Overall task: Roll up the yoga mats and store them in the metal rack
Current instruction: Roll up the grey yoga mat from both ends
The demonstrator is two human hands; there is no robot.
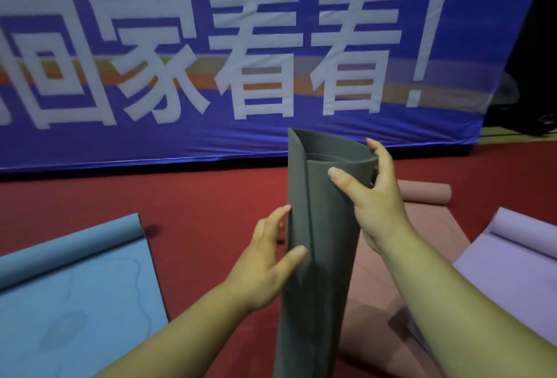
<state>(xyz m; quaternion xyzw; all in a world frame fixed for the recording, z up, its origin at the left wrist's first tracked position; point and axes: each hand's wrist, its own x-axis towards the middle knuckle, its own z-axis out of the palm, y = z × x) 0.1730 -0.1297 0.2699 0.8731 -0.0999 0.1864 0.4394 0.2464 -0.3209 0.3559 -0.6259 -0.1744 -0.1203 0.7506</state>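
The person is holding a dark grey mat [322,227], rolled into a loose tube, upright in front of them between both hands, with its lower end running out of the bottom of the view. The right hand [373,196] is gripping the tube near its open top on the right side: the thumb is pressing flat across the front, and the fingers are curling over the rim and round the far side. The right forearm is reaching up from the lower right corner. The left hand [265,266] is clasping the tube lower down on its left side, the thumb lying on the front by the loose outer edge and the fingers spreading round the back. The left forearm is coming in from the lower left.

Three other mats are lying on the red floor [196,196]: a blue mat [75,287] at the left, a pink mat [376,287] behind the grey tube, and a purple mat [506,257] at the right, each with its far end curling into a small roll. A blue banner [180,142] with large white characters is hanging behind them
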